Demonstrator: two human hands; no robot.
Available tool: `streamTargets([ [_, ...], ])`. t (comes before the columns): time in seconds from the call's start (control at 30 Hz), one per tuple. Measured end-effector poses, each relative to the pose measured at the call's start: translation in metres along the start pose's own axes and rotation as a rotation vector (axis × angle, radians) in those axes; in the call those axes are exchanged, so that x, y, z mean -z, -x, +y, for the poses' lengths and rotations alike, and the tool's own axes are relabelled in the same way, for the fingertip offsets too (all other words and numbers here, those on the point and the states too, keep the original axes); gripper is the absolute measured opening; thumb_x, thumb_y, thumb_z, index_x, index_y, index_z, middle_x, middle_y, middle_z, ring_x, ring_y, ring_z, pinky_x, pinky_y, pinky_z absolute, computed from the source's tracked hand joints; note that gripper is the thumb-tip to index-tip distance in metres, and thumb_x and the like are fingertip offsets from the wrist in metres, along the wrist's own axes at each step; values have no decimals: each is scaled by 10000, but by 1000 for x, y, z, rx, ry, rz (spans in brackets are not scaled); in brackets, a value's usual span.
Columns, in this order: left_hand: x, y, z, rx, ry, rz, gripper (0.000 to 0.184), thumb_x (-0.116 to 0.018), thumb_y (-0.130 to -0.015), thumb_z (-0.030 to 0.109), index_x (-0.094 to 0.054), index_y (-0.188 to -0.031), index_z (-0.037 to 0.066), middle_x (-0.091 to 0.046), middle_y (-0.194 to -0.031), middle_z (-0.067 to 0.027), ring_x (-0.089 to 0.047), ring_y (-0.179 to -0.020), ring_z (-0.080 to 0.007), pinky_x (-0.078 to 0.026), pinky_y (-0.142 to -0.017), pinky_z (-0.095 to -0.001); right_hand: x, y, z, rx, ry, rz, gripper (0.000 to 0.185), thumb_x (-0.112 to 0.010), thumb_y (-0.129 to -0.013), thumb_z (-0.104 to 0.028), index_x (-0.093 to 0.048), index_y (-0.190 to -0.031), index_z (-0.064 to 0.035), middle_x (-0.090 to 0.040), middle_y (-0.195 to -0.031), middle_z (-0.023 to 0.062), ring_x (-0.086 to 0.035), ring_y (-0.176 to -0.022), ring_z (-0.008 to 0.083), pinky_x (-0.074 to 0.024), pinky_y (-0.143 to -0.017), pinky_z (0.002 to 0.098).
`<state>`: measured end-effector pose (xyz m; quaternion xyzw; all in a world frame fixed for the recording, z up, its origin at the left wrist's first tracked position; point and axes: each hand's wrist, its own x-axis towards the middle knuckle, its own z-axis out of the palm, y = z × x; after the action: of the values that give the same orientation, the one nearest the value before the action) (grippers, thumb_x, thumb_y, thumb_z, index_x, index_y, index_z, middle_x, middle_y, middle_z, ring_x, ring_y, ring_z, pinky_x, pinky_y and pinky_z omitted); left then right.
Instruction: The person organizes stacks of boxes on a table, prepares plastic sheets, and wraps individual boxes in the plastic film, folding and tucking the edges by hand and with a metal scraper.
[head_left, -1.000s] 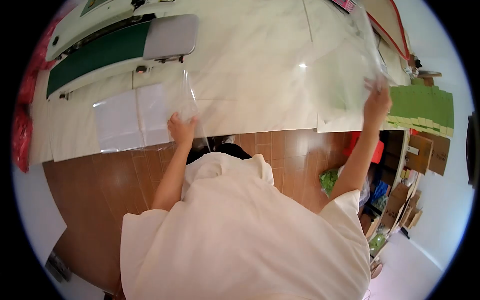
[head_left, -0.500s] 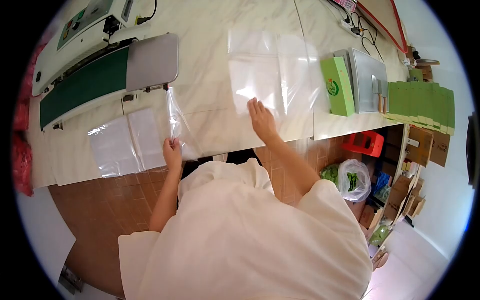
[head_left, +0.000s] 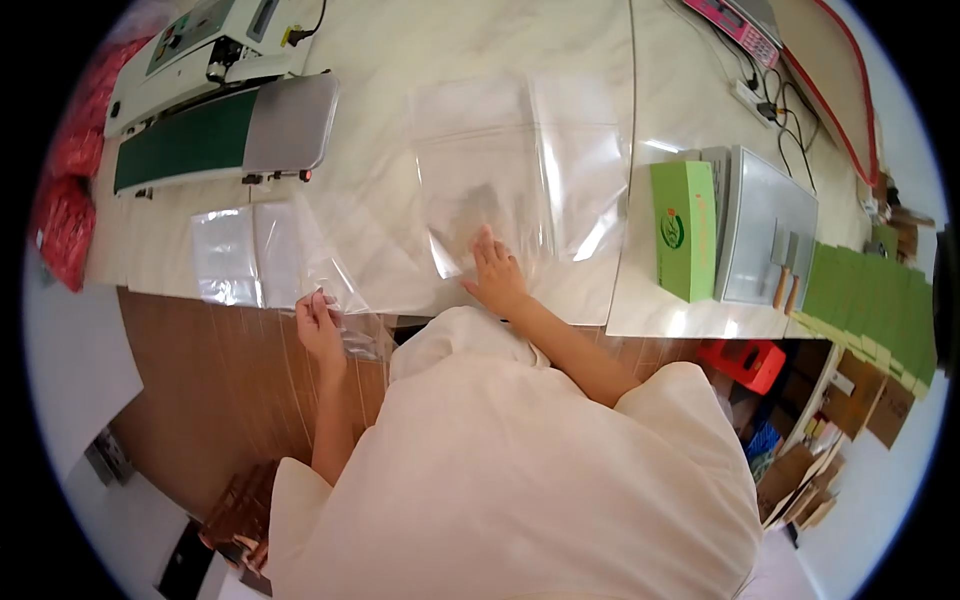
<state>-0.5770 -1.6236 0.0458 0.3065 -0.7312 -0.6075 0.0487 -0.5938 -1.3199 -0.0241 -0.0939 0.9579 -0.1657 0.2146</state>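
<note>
Marbled table [head_left: 380, 55]: plastic film [head_left: 362, 338] finger-pinched by left hand [head_left: 319, 324]; flat bag [head_left: 480, 155] touched by right hand [head_left: 498, 282], fingers slightly spread; creasing could be caused by tugging.

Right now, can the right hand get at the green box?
Likely yes: the right hand rests open on the clear plastic and seems to hold nothing. Only that flat plastic and some tabletop appear to lie between it and the green box, with nothing tall blocking.
</note>
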Motion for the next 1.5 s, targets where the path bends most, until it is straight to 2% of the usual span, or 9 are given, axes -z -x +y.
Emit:
streamTargets([
  [0.13, -34, 51, 47, -132, -44, 98, 121, -554, -960, 150, -576, -987, 34, -631, -899, -30, -538, -699, -63, -428, -566, -197, 22, -16, 19, 99, -506, -32, 706, -607, -885, -426, -360, -1382, 11, -355, -1426, 245, -436, -1238, 340, -415, -988, 413],
  [0.27, -108, 72, 91, -175, -266, -156, 96, -632, -878, 85, -593, -947, 31, -640, -1105, -56, -617, -922, -200, -508, -745, -299, 123, -9, 7, -28, -1148, -346, 689, -604, -902, -409, -347, -1390, 4, -464, -1336, 236, -490, -1195, 306, -433, -970, 387],
  [0.4, -200, 77, 79, -555, -547, -453, 262, -691, -816, 137, -581, -1033, 42, -468, -1360, -105, -493, -1173, -299, -460, -912, -406, 136, -17, 25, -19, -1394, -202, 677, -614, -910, -335, -299, -1424, -26, -549, -1250, 163, -532, -1142, 239, -432, -958, 345],
  [0.57, -255, 87, 67, -598, -609, -715, 502, -638, -862, 279, -490, -1289, 61, -368, -1417, -188, -361, -1273, -373, -321, -1050, -469, 115, -35, 84, -335, -1648, 59, 601, -564, -941, -332, -340, -1379, 13, -609, -1141, 135, -626, -913, 205, -479, -830, 304],
  [0.8, -256, 47, -11, -537, -952, -667, 635, -557, -892, 423, -396, -1400, 77, -264, -1492, -202, -247, -1358, -411, -202, -1100, -539, 125, -75, 165, -417, -1324, -38, 360, -427, -977, -243, -533, -1223, -3, -674, -955, 99, -633, -766, 157, -479, -671, 266],
  [1.07, -243, 6, -22, -587, -1145, -502, 661, -578, -887, 382, -312, -1456, 177, -201, -1519, -214, -203, -1371, -444, -171, -1093, -595, 128, -132, 263, -495, -937, 258, 210, -571, -912, -194, -667, -993, -26, -671, -791, 66, -618, -643, 165, -483, -604, 296],
  [1.13, -247, -9, -20, -581, -1130, -367, 683, -627, -849, 356, -338, -1424, 124, -255, -1480, -238, -223, -1358, -438, -203, -1092, -563, 126, -138, 281, -546, -538, 397, 236, -625, -839, -164, -647, -1001, 6, -660, -753, 110, -637, -717, 211, -509, -683, 358],
  [1.33, -262, -53, -8, -324, -820, 28, 825, -759, -735, 286, -305, -1380, 41, -409, -1285, -217, -386, -1191, -386, -321, -1015, -487, 129, -127, 262, -549, -582, 638, 343, -688, -782, -144, -593, -1090, -26, -582, -930, 144, -580, -859, 296, -484, -780, 399],
  [1.5, -278, -71, 11, -76, -855, 3, 848, -790, -700, 320, -318, -1347, 40, -456, -1236, -189, -418, -1158, -360, -364, -976, -477, 116, -126, 247, -570, -491, 695, 422, -695, -761, -127, -549, -1144, -26, -535, -996, 156, -541, -929, 315, -458, -841, 414],
])
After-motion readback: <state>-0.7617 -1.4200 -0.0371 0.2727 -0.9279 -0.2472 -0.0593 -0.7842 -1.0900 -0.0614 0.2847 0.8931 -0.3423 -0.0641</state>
